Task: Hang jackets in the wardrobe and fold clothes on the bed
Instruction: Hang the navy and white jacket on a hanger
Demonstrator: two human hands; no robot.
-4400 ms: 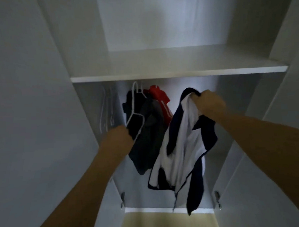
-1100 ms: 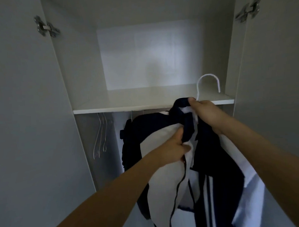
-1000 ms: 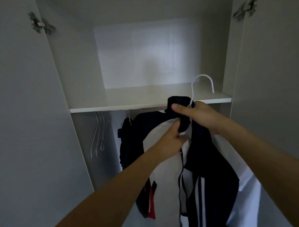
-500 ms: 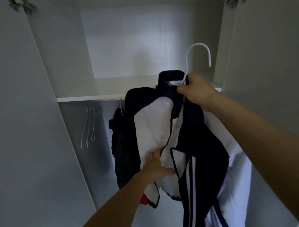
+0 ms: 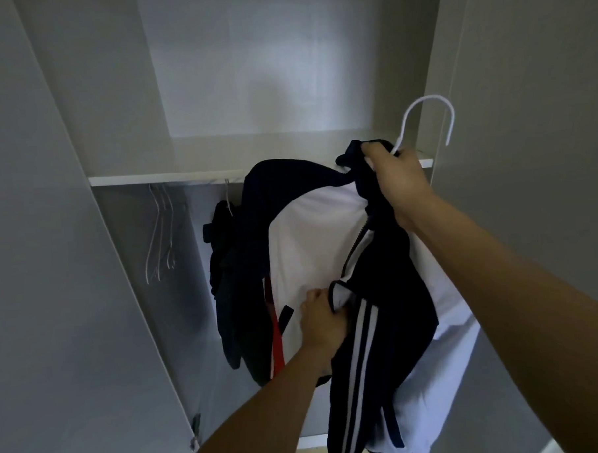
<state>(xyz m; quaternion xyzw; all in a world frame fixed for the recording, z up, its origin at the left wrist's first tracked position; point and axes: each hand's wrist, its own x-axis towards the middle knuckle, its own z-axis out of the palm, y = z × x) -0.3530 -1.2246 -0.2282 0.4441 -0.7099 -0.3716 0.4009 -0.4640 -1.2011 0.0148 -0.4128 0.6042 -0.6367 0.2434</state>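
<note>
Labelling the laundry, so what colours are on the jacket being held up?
Navy and white, with white stripes on the jacket sleeve; the head view shows it.

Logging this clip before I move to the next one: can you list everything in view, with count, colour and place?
jacket: one, navy and white with white sleeve stripes, held up on a hanger in front of the wardrobe opening
hanger: one, white, hook rising above the right hand
empty hangers: a few, thin and pale, exact count unclear, hanging under the shelf at left
hung clothes: dark garments with a red one showing, count unclear, hanging behind the jacket
shelf: one, white, across the wardrobe
wardrobe doors: two, white, open at either side
left hand: grips the jacket's front edge low down
right hand: grips the collar and hanger neck
</note>
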